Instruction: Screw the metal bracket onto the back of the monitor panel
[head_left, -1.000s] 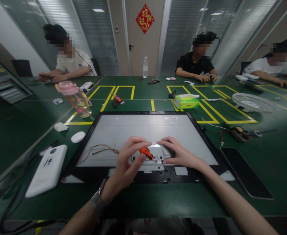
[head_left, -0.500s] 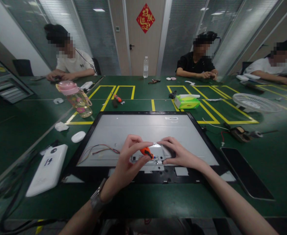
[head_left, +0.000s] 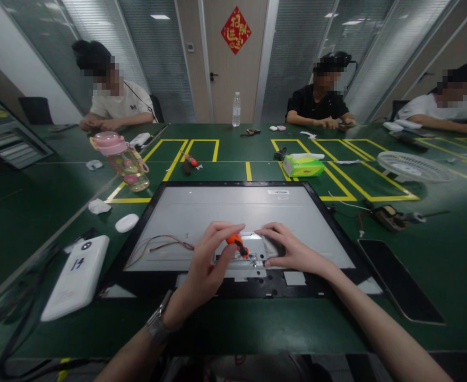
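Note:
My left hand [head_left: 209, 260] is closed round the orange and black handle of a small screwdriver [head_left: 238, 245]. The screwdriver is tilted, its tip down near the lower right edge of a silver metal bracket [head_left: 257, 245]. My right hand [head_left: 291, 250] grips the bracket's right side, index finger at its upper edge and thumb near the screwdriver tip. Under both hands a large flat display panel [head_left: 225, 204] lies on the table, with a grey back and black frame. Loose thin wires [head_left: 165, 241] lie on its left part. The screw itself is too small to make out.
On the left are a white phone [head_left: 76, 278], a white case [head_left: 127, 223] and a pink-lidded bottle [head_left: 124, 162]. A black phone [head_left: 398, 281], a tool with a long shaft [head_left: 392, 216] and a tissue pack [head_left: 303, 165] are rightward. Several people sit across the table.
My left fingers have shifted on the screwdriver handle, the index finger lifting and the thumb moving left and up along it. My right hand stays in place.

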Motion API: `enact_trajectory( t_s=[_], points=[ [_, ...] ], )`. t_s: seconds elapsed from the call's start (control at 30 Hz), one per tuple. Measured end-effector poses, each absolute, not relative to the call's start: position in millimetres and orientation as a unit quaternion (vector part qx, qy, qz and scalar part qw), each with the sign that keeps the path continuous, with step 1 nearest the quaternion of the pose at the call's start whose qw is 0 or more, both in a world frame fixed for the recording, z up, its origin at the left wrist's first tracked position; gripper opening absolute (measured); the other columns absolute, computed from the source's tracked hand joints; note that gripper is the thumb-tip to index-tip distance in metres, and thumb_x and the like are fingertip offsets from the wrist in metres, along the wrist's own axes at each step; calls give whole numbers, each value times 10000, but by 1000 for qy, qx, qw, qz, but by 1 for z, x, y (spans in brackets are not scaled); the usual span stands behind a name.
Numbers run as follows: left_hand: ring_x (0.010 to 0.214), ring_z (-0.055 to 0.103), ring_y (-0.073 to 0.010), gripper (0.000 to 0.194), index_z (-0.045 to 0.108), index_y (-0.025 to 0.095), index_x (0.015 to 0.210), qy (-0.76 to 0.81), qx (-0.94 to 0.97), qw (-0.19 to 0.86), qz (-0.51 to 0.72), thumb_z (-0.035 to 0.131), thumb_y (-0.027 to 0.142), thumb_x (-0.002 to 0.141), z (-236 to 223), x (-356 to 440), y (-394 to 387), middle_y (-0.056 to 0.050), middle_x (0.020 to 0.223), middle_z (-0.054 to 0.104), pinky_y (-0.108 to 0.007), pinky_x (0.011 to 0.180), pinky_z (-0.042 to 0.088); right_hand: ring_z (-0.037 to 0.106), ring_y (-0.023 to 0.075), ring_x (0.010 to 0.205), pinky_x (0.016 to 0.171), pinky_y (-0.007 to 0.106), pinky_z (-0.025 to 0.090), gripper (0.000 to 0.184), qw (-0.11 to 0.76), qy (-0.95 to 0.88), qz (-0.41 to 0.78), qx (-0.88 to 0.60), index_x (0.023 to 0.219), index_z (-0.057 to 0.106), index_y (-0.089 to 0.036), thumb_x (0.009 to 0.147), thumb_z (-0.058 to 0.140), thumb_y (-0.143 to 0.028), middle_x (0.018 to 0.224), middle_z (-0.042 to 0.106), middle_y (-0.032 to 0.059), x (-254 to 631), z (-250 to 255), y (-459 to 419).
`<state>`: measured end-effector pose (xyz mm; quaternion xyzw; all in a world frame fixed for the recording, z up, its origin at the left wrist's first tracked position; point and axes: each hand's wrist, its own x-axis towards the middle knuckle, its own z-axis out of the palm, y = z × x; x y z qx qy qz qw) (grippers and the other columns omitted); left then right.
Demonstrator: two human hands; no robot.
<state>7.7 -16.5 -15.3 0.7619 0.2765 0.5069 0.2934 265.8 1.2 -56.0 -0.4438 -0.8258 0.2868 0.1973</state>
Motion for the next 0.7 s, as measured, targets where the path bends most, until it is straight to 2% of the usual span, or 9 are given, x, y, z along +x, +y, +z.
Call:
enact_trajectory(
  t_s=[0.1,0.27,0.33,0.5,0.6,0.7],
  points=[
    [1079,567,-177,407,484,257,1329,270,761,337,484,401,134,950,-13,7,-17,-79,1153,602,-357,950,459,427,285,1213,1057,450,370,687,198,-827,286,-442,1350,477,-260,736,742,-415,1267,456,102,266,-57,1],
    [1062,593,-170,523,442,286,1360,238,802,282,470,564,121,879,-17,7,-14,-64,1158,626,-335,951,487,424,274,1210,1065,436,365,697,201,-828,281,-441,1349,475,-250,730,751,-413,1257,452,100,267,-58,2],
    [1044,614,-162,537,407,285,1378,241,803,282,466,527,90,892,-21,7,-14,-74,1181,618,-335,952,501,425,271,1209,1064,433,366,697,201,-828,283,-440,1352,470,-252,734,747,-418,1256,450,98,268,-58,2],
    [1079,638,-189,426,348,255,1345,218,740,404,492,381,97,950,-22,6,-17,-129,1305,535,-375,936,545,428,274,1209,1059,437,372,696,201,-826,288,-442,1356,468,-273,737,738,-441,1267,444,93,268,-58,2],
    [979,678,-173,368,369,238,1279,219,700,397,552,399,90,943,-18,4,-16,-115,1233,572,-365,870,586,425,275,1212,1061,441,369,699,200,-827,287,-440,1359,464,-278,738,734,-447,1267,444,91,268,-58,2],
    [797,691,-125,384,414,220,1234,257,688,310,604,509,73,892,-17,0,-10,-65,1068,619,-272,702,622,420,274,1219,1067,447,363,687,200,-826,292,-438,1358,462,-283,746,728,-446,1275,436,90,268,-58,1]
  ],
)
